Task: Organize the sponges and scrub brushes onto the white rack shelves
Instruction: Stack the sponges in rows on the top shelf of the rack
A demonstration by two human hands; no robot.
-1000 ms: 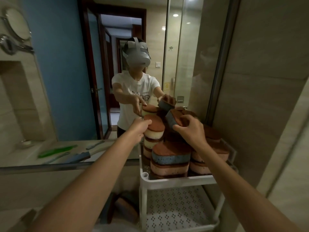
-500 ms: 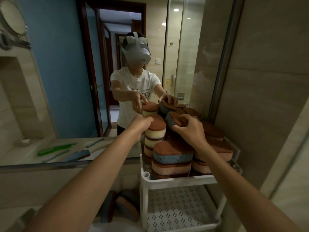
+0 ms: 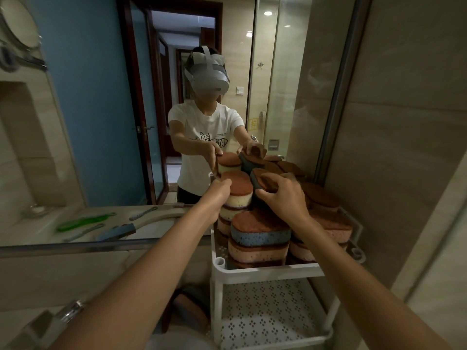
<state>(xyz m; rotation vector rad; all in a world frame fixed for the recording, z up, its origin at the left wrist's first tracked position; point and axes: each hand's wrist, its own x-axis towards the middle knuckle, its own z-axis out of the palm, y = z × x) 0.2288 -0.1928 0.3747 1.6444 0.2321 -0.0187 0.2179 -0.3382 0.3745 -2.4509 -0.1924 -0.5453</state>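
A white rack (image 3: 267, 271) stands against the mirror with sponges piled on its top shelf. My left hand (image 3: 219, 189) grips the side of the yellow sponge (image 3: 240, 195) with a brown scrub top, which caps the tall back-left stack. My right hand (image 3: 281, 195) is closed on a dark grey sponge (image 3: 257, 181) with a brown top, held tilted above the pile's middle. In front lies a blue sponge (image 3: 260, 234) on a pink one. More pink sponges (image 3: 331, 224) are stacked on the right. The lower shelf (image 3: 273, 314) is perforated and bare where visible.
The mirror reflects me, the sponges and a counter with a green brush (image 3: 83, 221) and other long-handled brushes (image 3: 141, 214). Dark sponge-like items (image 3: 188, 305) lie left of the rack. A tiled wall (image 3: 391, 147) closes in on the right. A chrome tap (image 3: 68, 311) sits lower left.
Both hands stay on the same sponges at nearly the same spots. The view has shifted slightly, so the rack sits a little lower in frame.
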